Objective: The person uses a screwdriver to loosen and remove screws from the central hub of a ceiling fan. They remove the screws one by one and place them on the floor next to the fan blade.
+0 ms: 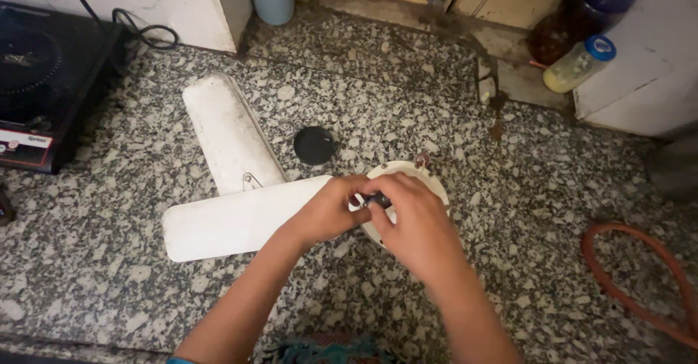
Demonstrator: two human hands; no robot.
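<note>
Speckled grey granite makes up the floor that carries everything in view. Both hands meet over a round white fan motor housing lying on it. The right hand curls its fingers tightly around a small dark tool, of which only a short piece shows between the two hands. The left hand closes its fingers against the same spot, pinching at the tool or the part under it; which one I cannot tell. A small brownish ring sticks up at the far rim of the housing.

Two white fan blades lie just left of the hands: the nearer blade runs flat under the left wrist, and the farther blade angles away from it, with a small metal clip where they meet. A round black cap lies near, just beyond the blades. Well apart on the left sits a black induction cooker with its cord. An orange hose curves along the right, and a plastic bottle with a blue cap lies at the far right.
</note>
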